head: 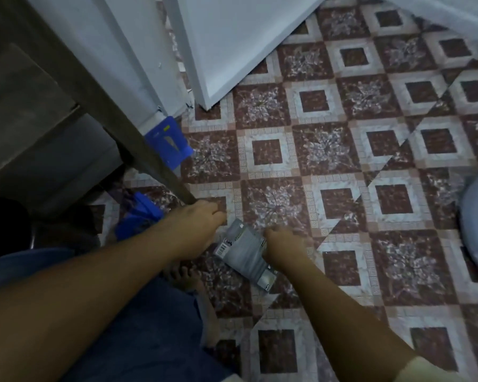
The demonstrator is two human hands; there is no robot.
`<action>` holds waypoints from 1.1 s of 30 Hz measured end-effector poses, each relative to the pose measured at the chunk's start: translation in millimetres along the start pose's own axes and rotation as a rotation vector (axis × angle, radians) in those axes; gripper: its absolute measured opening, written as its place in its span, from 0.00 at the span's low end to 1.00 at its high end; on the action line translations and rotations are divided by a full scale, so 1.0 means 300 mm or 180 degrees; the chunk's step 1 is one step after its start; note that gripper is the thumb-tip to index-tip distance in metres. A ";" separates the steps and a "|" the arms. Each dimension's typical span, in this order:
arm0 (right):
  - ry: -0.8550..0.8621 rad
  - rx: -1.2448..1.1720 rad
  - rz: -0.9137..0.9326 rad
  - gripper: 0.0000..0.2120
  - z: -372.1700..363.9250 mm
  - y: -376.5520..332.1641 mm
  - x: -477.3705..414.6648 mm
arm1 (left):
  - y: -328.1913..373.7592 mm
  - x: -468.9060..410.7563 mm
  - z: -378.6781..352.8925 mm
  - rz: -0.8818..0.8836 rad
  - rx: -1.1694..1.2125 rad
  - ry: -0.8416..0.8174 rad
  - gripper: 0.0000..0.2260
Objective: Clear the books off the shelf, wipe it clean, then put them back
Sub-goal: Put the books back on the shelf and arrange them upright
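Left of the left hand [202, 224] lie glossy blue flat things [138, 216]. Its fingers curl at the corner of a thin, grey rectangular book [239, 252] lying on the patterned tile floor [342, 150]; I cannot tell whether they grip it. The right hand [284, 246] pinches the book's opposite edge.
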State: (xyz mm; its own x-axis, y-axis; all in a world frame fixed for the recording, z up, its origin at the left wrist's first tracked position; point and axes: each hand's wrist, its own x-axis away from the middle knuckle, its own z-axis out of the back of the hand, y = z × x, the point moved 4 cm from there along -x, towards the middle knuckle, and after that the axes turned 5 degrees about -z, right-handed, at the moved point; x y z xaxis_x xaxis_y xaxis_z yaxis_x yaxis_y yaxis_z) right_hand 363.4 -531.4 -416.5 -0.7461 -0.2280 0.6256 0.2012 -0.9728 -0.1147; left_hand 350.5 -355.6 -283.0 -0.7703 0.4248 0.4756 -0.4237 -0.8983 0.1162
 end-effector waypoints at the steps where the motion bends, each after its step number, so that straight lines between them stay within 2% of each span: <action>1: -0.0082 -0.0041 0.0010 0.20 -0.046 -0.002 -0.024 | -0.004 -0.014 -0.015 -0.0011 0.0035 0.0041 0.14; 4: -0.0296 -0.0112 0.0022 0.26 -0.185 -0.006 -0.083 | -0.003 -0.071 -0.045 -0.0125 -0.0038 0.0105 0.13; 8: -0.0391 -0.0043 0.0072 0.50 -0.332 -0.007 -0.113 | 0.005 -0.142 -0.059 -0.0197 -0.0353 0.0123 0.13; 10: -0.0427 0.0200 0.0027 0.56 -0.375 -0.014 -0.119 | 0.003 -0.166 -0.056 -0.0176 -0.0403 0.0140 0.14; 15: -0.0315 0.0352 -0.0169 0.49 -0.406 -0.043 -0.125 | -0.002 -0.170 -0.031 -0.0190 -0.0201 0.0196 0.15; 19: -0.0628 0.0356 -0.0293 0.47 -0.372 -0.068 -0.103 | 0.007 -0.140 -0.024 -0.0095 0.0150 -0.0016 0.16; 21: -0.0704 0.0157 -0.0367 0.37 -0.312 -0.082 -0.085 | 0.012 -0.108 -0.015 0.0023 0.0333 -0.0247 0.17; 23: -0.0486 -0.0148 -0.0409 0.21 -0.204 -0.089 -0.067 | 0.012 -0.076 0.005 0.0090 0.0352 -0.0485 0.18; 25: -0.0331 -0.0307 -0.0365 0.12 -0.057 -0.102 -0.031 | 0.000 -0.033 0.035 0.0229 0.0382 -0.0615 0.18; 29: -0.0199 0.0045 0.0080 0.10 0.227 -0.175 0.101 | -0.032 0.067 0.111 0.0585 0.0405 -0.0553 0.19; 33: 0.0066 0.0250 0.0469 0.13 0.496 -0.288 0.310 | -0.039 0.218 0.214 0.0746 0.0301 -0.0131 0.20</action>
State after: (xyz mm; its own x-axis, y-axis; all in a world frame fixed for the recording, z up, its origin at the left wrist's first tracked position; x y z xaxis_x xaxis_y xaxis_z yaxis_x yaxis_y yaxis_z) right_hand 371.0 -462.7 -233.5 -0.7177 -0.3695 0.5902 0.3576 -0.9229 -0.1429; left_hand 335.8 -324.5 -197.3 -0.8214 0.2004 0.5341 -0.1877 -0.9791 0.0787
